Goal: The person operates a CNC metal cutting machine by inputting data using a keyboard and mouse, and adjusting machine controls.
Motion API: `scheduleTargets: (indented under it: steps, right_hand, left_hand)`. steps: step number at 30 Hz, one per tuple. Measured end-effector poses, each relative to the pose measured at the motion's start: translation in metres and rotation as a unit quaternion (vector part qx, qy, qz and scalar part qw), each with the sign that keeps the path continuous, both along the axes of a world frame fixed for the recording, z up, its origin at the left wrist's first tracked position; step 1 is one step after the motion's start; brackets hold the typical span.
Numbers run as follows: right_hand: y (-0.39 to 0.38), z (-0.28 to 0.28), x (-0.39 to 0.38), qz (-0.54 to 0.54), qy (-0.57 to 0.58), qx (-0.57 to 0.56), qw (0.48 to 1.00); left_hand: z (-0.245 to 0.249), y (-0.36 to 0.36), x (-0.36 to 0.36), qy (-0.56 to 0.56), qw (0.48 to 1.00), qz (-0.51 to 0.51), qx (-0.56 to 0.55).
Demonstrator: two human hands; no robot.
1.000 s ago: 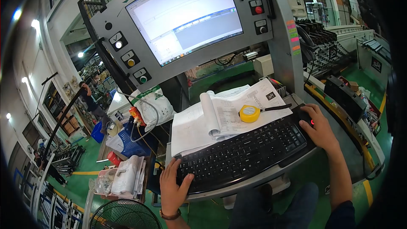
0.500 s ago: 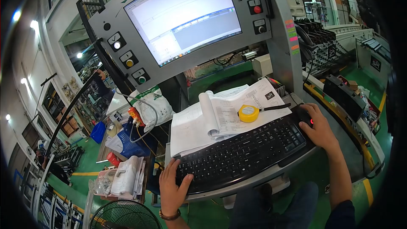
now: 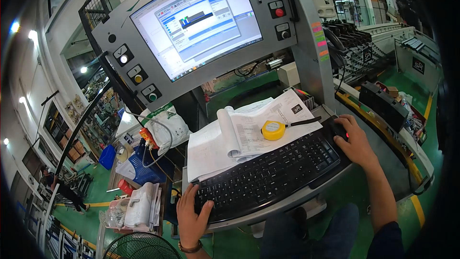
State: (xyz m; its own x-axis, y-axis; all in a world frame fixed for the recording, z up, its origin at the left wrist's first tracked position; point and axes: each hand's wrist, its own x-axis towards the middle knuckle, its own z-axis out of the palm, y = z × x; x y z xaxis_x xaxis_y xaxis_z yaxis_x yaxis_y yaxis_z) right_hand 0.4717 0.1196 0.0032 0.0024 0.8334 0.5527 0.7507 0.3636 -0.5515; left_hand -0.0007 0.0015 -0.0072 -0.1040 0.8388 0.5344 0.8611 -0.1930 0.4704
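My right hand (image 3: 357,143) is curled over a black computer mouse (image 3: 338,129), whose red light glows beside the thumb. At the left end of the black keyboard (image 3: 270,177), my left hand (image 3: 192,218) rests with thumb and fingers apart, the fingertips at the keyboard's edge. Behind the keyboard lie paper drawings (image 3: 203,156), one sheet rolled back on itself. A yellow tape measure (image 3: 273,131) with a black strap sits on them. The screen (image 3: 148,24) above shows a dialog window with a small dark, blue and green graphic.
Buttons, including a red one (image 3: 279,13), flank the screen. To the left are a white bag (image 3: 168,127), a blue basket (image 3: 148,168), a pack of papers (image 3: 140,206) and a fan (image 3: 141,247). A person (image 3: 60,187) stands far left. Machinery (image 3: 354,43) runs along the right.
A dialog window has appeared on the screen, over the earlier drawing. The view has shifted slightly. Both hands keep their places at the keyboard and mouse.
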Motion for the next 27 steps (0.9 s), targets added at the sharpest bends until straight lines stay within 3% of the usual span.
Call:
scheduleTargets:
  steps: [27]
  right_hand:
    - [0.0012, 0.0004, 0.0003, 0.031, -0.015, -0.008, 0.999]
  left_hand:
    - [-0.0024, 0.0013, -0.0022, 0.01, 1.0, 0.0, 0.008]
